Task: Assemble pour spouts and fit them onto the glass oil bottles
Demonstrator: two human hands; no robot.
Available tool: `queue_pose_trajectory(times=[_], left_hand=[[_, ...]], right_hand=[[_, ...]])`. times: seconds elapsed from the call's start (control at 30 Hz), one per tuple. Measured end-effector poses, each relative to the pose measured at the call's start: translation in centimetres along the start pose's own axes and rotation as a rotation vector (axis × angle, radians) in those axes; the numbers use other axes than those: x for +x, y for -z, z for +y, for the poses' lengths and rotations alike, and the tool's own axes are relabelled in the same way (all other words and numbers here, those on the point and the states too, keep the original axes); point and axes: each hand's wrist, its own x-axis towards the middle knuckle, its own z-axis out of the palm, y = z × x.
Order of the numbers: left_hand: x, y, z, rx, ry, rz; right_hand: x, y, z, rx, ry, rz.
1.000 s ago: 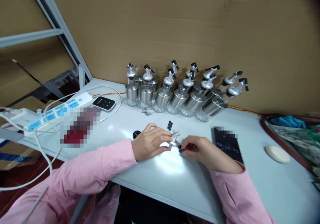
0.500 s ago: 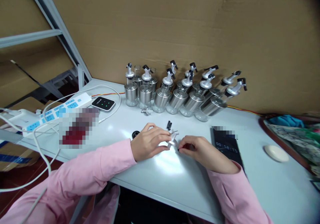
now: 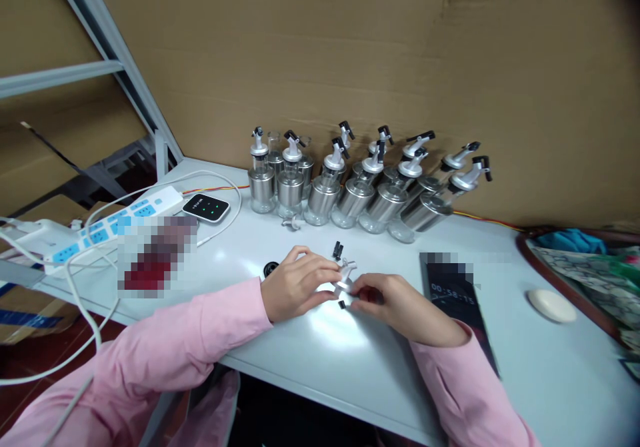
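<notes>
Cardboard backing (image 3: 325,47): we see it rise behind the work, across most of the view.
Table (image 3: 540,387): pale and glossy, it bears everything we are handling.
Pink sleeves (image 3: 185,334): they cover both our forearms, which reach in from the near edge.
Bottles (image 3: 323,197): glass with metal bands, grouped at the back; most wear silver pourers with black tips, and two at the rear left show bare necks.
Power strip (image 3: 120,224): at our left, with white cables about it.
Phone (image 3: 453,294): flat beyond our right wrist, reading 00:58:15.
Left hand (image 3: 300,285): we pinch a silver spout between thumb and fingers.
Right hand (image 3: 387,304): thumb and forefinger are drawn together at the spout's right side; we cannot tell what they grip.
Silver spout (image 3: 345,274): between our two hands, just over the table.
Loose spout (image 3: 291,224): on its side in front of the bottles.
Black ring (image 3: 271,270): just beyond our left wrist, partly hidden.
Black tips (image 3: 338,250): lying together just beyond the held spout.
Small black part (image 3: 342,304): just below the spout, beside our right thumb.
</notes>
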Motion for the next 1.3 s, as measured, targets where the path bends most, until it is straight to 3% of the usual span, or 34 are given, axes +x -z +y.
queue_pose_trajectory(times=[0.53,0.73,0.9,1.3], left_hand=[[-0.2,-0.2,-0.1,0.014,-0.017,-0.001],[-0.2,-0.2,-0.2,0.007,-0.024,-0.003],[-0.2,-0.2,-0.2,0.005,-0.023,-0.004],[-0.2,-0.2,-0.1,0.014,-0.014,-0.004]], right_hand=[[0.3,-2.1,-1.6,0.037,0.061,-0.112],[0.5,-2.5,-1.4,0.052,0.123,-0.081],[0.5,-2.2,-1.7,0.069,0.204,0.047],[0.3,-0.8,-2.3,0.183,0.203,0.415]])
